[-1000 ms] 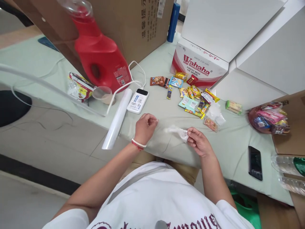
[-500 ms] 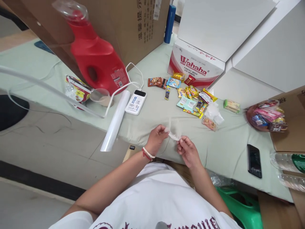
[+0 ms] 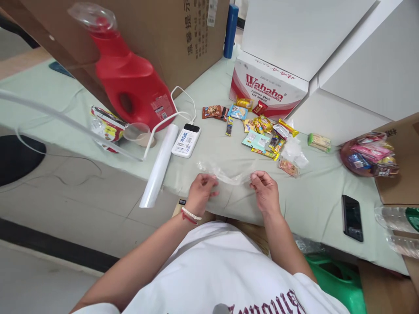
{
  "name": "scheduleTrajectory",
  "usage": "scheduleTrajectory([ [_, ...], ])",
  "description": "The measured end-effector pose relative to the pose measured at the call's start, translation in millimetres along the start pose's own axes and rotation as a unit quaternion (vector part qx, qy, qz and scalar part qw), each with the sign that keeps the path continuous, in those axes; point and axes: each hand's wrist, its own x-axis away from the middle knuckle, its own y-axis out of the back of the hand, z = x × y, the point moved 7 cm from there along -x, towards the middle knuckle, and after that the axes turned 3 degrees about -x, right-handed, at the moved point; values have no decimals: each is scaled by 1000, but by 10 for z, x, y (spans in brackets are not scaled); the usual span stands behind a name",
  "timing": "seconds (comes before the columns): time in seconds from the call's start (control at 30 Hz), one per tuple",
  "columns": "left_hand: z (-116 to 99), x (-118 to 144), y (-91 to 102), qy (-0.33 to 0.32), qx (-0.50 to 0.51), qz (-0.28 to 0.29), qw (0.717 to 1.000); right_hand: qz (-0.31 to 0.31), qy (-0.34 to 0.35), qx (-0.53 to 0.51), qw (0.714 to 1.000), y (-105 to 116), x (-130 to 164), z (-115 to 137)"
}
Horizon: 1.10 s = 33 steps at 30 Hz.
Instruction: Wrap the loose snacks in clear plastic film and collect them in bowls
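Note:
A thin, see-through plastic bag (image 3: 231, 178) is stretched sideways between my hands, just above the table's front part. My left hand (image 3: 199, 192) pinches its left end between thumb and fingers. At the other end, my right hand (image 3: 266, 191) grips the edge with thumb and forefinger. Whether the bag's mouth is parted cannot be made out. Beyond it lies a loose group of small wrapped snacks (image 3: 262, 126), with a pale green packet (image 3: 255, 140) nearest me. Some crumpled clear bags (image 3: 293, 152) rest at the right of that group.
To the left are a white roll (image 3: 159, 168), a power bank (image 3: 186, 140) with a cable, a plastic cup (image 3: 139, 134) and a red jug (image 3: 134, 83). A Wahaha carton (image 3: 266, 87) stands behind the snacks. On the right are a snack-filled bowl (image 3: 352, 159) and a phone (image 3: 352, 218).
My hands have moved apart, the left one leftward and the right one rightward. The bag, bunched between them before, is now spread out wider.

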Motion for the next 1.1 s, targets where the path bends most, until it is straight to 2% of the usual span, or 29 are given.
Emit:
scheduleTrajectory([
  [0.07, -108, 96, 274, -60, -70, -98, 991, 9, -6, -11, 1000, -15, 13, 17],
  [0.1, -220, 172, 353, -116, -106, -132, 979, 20, -7, -10, 1000, -35, 26, 33],
  [0.13, -345, 250, 362, -178, -136, -143, 964, 32, -8, -8, 999, -63, 43, 50],
  [0.17, -460, 315, 303, -234, -157, -129, 951, 44, -8, -7, 999, -97, 62, 68],
  [0.23, -618, 364, 39, -299, -171, -45, 938, 69, -11, -7, 998, -179, 100, 104],
  [0.27, -655, 342, -111, -302, -166, -3, 939, 83, -13, -10, 996, -221, 117, 123],
  [0.33, -658, 218, -389, -263, -136, 72, 952, 106, -12, -16, 994, -277, 142, 177],
  [0.43, -602, 12, -611, -179, -35, 139, 973, 86, 10, -24, 996, -190, 123, 314],
  [0.53, -586, -85, -584, -126, 62, 145, 979, 31, 21, -45, 998, 31, 41, 448],
  [0.6, -609, -83, -543, -109, 83, 153, 979, 25, 6, -56, 998, 119, -30, 487],
  [0.7, -677, -42, -512, -114, 78, 153, 979, 34, -19, -70, 997, 125, -119, 481],
  [0.83, -749, -25, -480, -163, 44, 98, 981, 29, -48, -96, 994, 7, -132, 392],
  [0.97, -745, -70, -447, -200, -5, 68, 977, 25, -54, -105, 993, -87, -96, 340],
  [1.03, -786, -48, -306, -243, -43, -26, 969, 16, -50, -105, 993, -103, -89, 347],
  [1.1, -859, 74, -198, -303, -91, -121, 941, 9, -48, -93, 995, -129, -71, 359],
])
